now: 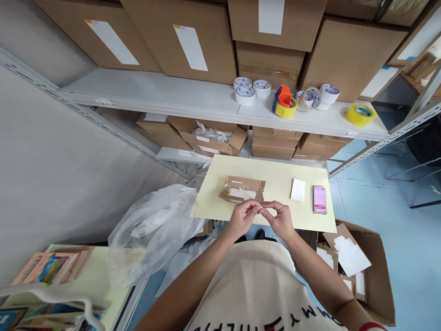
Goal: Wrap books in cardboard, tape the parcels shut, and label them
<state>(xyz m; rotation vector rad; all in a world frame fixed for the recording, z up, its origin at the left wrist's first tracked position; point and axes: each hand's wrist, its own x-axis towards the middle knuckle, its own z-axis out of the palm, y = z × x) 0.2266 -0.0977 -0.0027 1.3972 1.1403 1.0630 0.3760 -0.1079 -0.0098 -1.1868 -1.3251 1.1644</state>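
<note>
Crumpled clear plastic bag (155, 225) at far left, beside the pale yellow table (213, 202). Over the table's near edge, left hand (243, 216) pinched shut on a small white scrap (261, 207), possibly paper, too tiny to tell. Just behind, flat on the table, a taped cardboard packet (243, 188). Right hand (281, 219) clamped on the scrap's other end, fingertips almost meeting. Farther right, white card (298, 190), then blurred pink item (319, 199); open carton (375, 257) of white sheets below.

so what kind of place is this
Most likely a stockroom or packing area: metal shelving loaded with labelled cardboard boxes, rolls of packing tape, and a small table with a taped cardboard parcel, where the left hand and right hand pinch a small white piece.
</note>
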